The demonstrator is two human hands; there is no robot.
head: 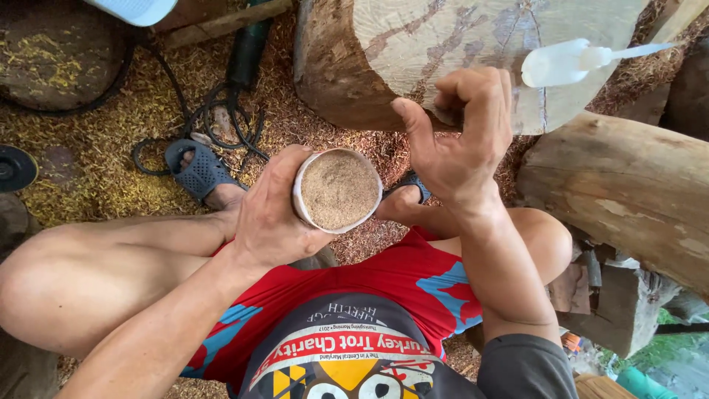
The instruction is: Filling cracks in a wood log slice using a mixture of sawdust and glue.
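Above the person's knees, the left hand (269, 214) grasps a white cup (337, 191) full of fine sawdust, tilted with its open mouth toward the camera. The right hand (458, 137) is curled, fingertips on the log (413, 44), beside a white plastic bottle (565, 63) lying with its nozzle pointing right. Wood shavings cover the floor (111, 140).

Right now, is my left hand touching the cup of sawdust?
Touching. The head view shows the left hand wrapped around the side of the cup, with the fingers pressed against its white wall and no gap between them.
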